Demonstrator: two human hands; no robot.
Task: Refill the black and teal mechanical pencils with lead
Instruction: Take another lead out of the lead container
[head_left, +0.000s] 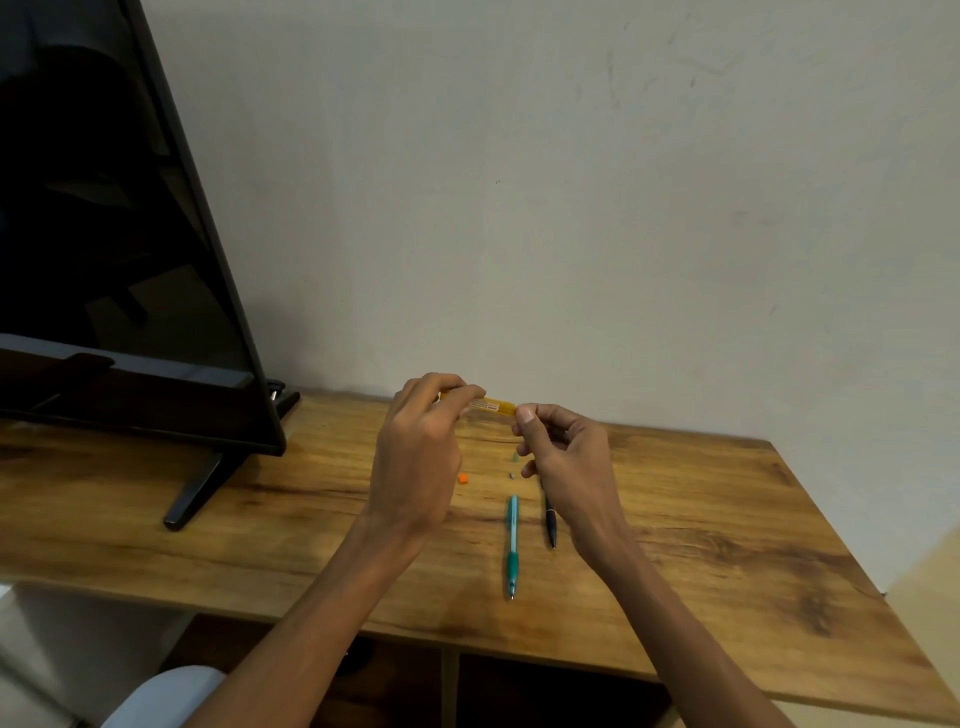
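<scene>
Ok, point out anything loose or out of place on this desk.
Three small loose pieces lie on the wooden desk: an orange cap, a green piece and a tiny grey piece, beyond the teal pencil. Easily lost.

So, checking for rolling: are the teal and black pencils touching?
Apart. The head view shows bare wood between the teal pencil and black pencil.

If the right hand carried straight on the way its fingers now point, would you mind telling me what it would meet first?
The right hand points leftward at the yellow lead case, whose end it already pinches. Beyond that, it would probably meet the left hand gripping the case's other end, though depth is hard to judge from one view.
</scene>
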